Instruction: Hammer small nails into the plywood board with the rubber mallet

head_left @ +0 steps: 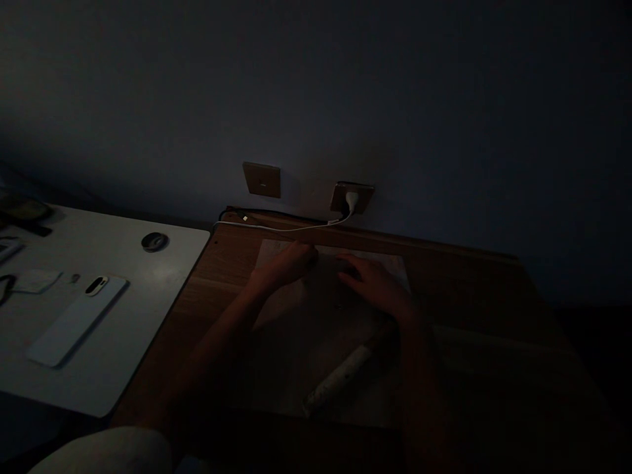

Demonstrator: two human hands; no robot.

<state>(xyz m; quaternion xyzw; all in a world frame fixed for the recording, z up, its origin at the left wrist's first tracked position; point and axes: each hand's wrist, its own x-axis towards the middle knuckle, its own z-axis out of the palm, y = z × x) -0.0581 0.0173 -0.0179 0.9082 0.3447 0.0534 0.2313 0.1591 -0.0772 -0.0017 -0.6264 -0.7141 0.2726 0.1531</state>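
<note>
The scene is very dark. Both of my hands rest on a pale sheet spread over a brown wooden table. My left hand lies near the sheet's far left part, its fingers bunched toward the middle. My right hand lies flat with fingers stretched toward the left hand. Between the two fingertips I cannot make out any object. A pale cylindrical roll lies on the sheet, close to my right wrist.
A white table at the left carries a white phone face down, a small round dark object and other small items. On the wall, a white plug sits in a socket, its cable running left beside a switch plate.
</note>
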